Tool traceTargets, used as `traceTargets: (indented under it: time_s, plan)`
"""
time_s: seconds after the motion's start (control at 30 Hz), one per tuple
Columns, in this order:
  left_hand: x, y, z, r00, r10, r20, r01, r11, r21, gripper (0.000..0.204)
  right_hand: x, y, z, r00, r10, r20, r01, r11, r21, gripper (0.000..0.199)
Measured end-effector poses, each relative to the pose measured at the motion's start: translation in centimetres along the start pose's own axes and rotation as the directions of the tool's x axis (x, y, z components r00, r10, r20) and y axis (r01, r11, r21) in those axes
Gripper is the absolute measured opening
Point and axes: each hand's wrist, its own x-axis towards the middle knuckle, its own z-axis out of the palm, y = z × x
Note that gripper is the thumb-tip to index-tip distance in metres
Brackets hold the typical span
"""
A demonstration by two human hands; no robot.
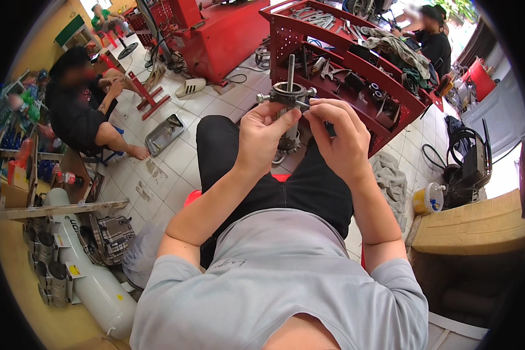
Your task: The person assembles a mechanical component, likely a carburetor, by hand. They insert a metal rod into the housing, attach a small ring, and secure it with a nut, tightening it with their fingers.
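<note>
I sit on a red stool and hold a grey metal puller tool [288,93] upright in front of my knees. It has a ring body, side bolts and a threaded centre rod sticking up. My left hand [261,135] grips the tool's body from the left with the thumb on its ring. My right hand [338,131] pinches a small bolt on the tool's right side with fingertips. A toothed metal gear part [288,143] hangs below the tool, partly hidden between my hands.
A red tool cart [356,64] with wrenches, pliers and rags stands just ahead. A metal tray [164,134] lies on the tiled floor to the left. A person sits at left, another stands far right. A white air tank [93,280] lies low left; a yellow cup [428,199] and grey rag [391,181] right.
</note>
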Motion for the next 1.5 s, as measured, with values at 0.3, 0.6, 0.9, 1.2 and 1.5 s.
traceTargets:
  time_s: [0.3, 0.6, 0.9, 1.2, 1.5]
  plan:
    - [-0.3, -0.1, -0.1, 0.998, 0.051, -0.031, -0.048, 0.993, 0.108, 0.024, -0.3, 0.3, 0.2, 0.986, -0.150, -0.075, 0.135, 0.975, -0.175, 0.018]
    - [-0.2, -0.6, 0.3, 0.996, 0.083, -0.034, -0.082, 0.995, 0.050, 0.018, -0.9, -0.8, 0.5, 0.996, 0.056, -0.064, -0.059, 0.997, -0.053, 0.024]
    - [0.0, -0.2, -0.1, 0.996, 0.082, -0.020, -0.080, 0.992, 0.094, 0.021, -0.5, -0.8, 0.4, 0.987, 0.141, -0.081, -0.146, 0.988, -0.059, 0.028]
    - [-0.2, -1.0, -0.4, 0.999, 0.043, -0.032, -0.037, 0.986, 0.160, 0.023, -0.4, -0.7, 0.1, 0.998, 0.064, 0.002, -0.058, 0.908, -0.415, 0.029]
    - [-0.1, -1.1, 0.6, 0.992, 0.098, -0.076, -0.091, 0.992, 0.089, 0.019, 0.7, -2.5, -1.1, 0.972, 0.215, 0.097, -0.164, 0.913, -0.373, 0.021]
